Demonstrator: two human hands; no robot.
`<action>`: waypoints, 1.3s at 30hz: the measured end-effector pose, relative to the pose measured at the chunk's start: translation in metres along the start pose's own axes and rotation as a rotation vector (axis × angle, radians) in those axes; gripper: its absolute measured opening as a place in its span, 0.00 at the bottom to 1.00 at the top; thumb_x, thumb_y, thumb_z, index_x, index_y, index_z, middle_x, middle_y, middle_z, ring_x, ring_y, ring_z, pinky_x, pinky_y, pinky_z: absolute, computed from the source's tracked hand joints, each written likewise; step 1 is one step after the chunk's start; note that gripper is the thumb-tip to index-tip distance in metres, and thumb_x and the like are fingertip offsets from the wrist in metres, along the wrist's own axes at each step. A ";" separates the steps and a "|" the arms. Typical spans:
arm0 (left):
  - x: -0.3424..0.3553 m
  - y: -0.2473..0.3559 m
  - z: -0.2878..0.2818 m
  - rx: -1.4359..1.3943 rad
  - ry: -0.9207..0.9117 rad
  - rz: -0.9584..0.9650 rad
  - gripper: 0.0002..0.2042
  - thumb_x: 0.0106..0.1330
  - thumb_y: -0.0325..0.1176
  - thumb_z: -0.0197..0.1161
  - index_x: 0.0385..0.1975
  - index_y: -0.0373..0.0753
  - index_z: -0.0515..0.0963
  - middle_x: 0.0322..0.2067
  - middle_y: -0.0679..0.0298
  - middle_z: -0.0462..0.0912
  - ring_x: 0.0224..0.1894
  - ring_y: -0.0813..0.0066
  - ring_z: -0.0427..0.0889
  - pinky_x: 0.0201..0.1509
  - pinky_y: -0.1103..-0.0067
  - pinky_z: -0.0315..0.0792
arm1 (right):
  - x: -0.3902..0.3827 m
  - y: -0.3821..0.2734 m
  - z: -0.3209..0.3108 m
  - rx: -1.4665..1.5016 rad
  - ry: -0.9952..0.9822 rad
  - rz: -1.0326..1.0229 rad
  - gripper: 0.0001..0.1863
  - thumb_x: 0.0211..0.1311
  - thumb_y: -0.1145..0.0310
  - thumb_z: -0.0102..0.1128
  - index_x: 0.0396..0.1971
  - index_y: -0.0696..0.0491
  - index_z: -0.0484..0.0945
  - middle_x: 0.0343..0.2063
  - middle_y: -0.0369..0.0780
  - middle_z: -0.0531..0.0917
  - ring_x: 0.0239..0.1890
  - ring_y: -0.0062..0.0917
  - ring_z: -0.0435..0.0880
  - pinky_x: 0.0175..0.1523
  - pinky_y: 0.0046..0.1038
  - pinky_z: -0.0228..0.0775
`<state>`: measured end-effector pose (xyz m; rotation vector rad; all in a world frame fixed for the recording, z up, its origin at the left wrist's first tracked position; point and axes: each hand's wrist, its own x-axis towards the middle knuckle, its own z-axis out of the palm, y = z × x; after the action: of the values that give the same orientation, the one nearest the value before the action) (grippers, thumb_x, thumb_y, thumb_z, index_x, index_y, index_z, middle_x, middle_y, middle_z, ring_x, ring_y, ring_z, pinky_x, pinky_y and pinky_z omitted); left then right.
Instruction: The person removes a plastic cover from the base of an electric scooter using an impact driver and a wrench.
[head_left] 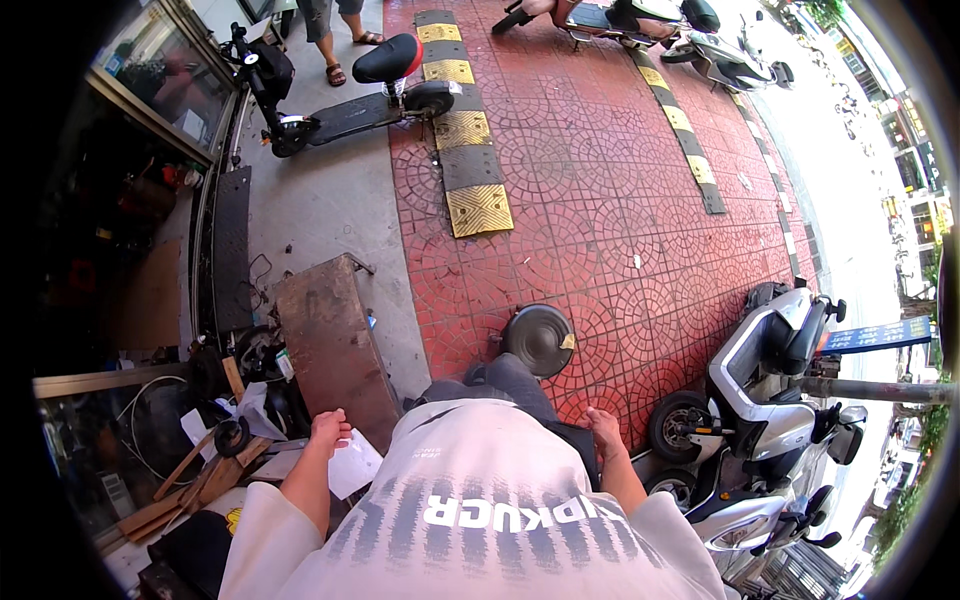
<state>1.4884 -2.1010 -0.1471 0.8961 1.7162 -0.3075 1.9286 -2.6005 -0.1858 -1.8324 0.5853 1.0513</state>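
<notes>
My left hand point(329, 430) is low on the left, its fingers curled at the upper edge of a white sheet of paper point(356, 465). The paper hangs beside my wrist, and the fingers' exact hold on it is hard to see. Just beyond that hand stands a worn brown bench point(330, 345). On my right side, my right hand point(604, 432) hangs beside my dark trousers, fingers loosely extended and seemingly holding nothing. A round black stool-like disc point(540, 340) with a yellowish patch is on the red paving in front of my legs.
Wood pieces point(215, 480), cables and papers clutter the left. A black scooter point(345, 115) stands ahead by a doorway, near another person's legs point(335, 40). Yellow-black ramp strips point(466, 145) cross the red paving point(580, 200). Silver motor scooters point(760, 360) are parked at right.
</notes>
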 end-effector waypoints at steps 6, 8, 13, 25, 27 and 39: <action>-0.036 -0.025 0.012 -0.246 0.006 0.029 0.14 0.73 0.48 0.61 0.43 0.42 0.78 0.34 0.63 0.84 0.32 0.69 0.84 0.35 0.67 0.80 | 0.061 -0.099 0.037 -0.249 -0.098 -0.084 0.23 0.72 0.51 0.63 0.50 0.57 0.81 0.32 0.43 0.88 0.26 0.27 0.87 0.23 0.29 0.76; -0.030 -0.041 0.023 -0.257 -0.007 0.031 0.15 0.73 0.48 0.60 0.43 0.41 0.78 0.33 0.62 0.85 0.30 0.69 0.83 0.34 0.68 0.80 | 0.064 -0.146 0.070 -0.286 -0.105 -0.162 0.23 0.72 0.51 0.63 0.51 0.57 0.81 0.32 0.42 0.88 0.26 0.26 0.87 0.24 0.28 0.76; 0.014 -0.003 0.060 -0.128 -0.131 0.051 0.15 0.74 0.49 0.60 0.43 0.41 0.78 0.33 0.62 0.85 0.29 0.69 0.83 0.33 0.70 0.79 | 0.074 -0.222 0.106 -0.288 -0.177 -0.276 0.21 0.74 0.54 0.61 0.51 0.57 0.82 0.29 0.36 0.86 0.28 0.21 0.83 0.31 0.27 0.73; 0.082 0.234 0.027 -0.065 -0.175 0.112 0.16 0.75 0.50 0.59 0.45 0.42 0.77 0.33 0.63 0.85 0.28 0.70 0.82 0.31 0.72 0.77 | 0.145 -0.192 0.159 -0.536 -0.037 0.086 0.21 0.70 0.47 0.61 0.37 0.52 0.86 0.33 0.38 0.88 0.31 0.31 0.87 0.34 0.35 0.80; 0.090 0.270 0.011 -0.147 -0.188 0.080 0.17 0.76 0.50 0.59 0.46 0.42 0.77 0.33 0.63 0.85 0.28 0.70 0.82 0.31 0.73 0.76 | 0.199 -0.147 0.137 -0.812 -0.078 -0.160 0.21 0.70 0.48 0.61 0.41 0.52 0.86 0.33 0.38 0.88 0.28 0.29 0.86 0.30 0.33 0.78; 0.125 0.353 -0.070 -0.267 -0.147 0.142 0.16 0.76 0.49 0.59 0.43 0.40 0.78 0.31 0.61 0.85 0.29 0.69 0.85 0.31 0.71 0.81 | 0.172 -0.509 0.319 -0.271 -0.034 -0.161 0.20 0.73 0.55 0.61 0.49 0.58 0.83 0.35 0.42 0.88 0.31 0.25 0.85 0.36 0.27 0.76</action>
<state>1.6729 -1.7681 -0.1543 0.7733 1.5077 -0.0455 2.2640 -2.0737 -0.1588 -2.0536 0.2786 1.0905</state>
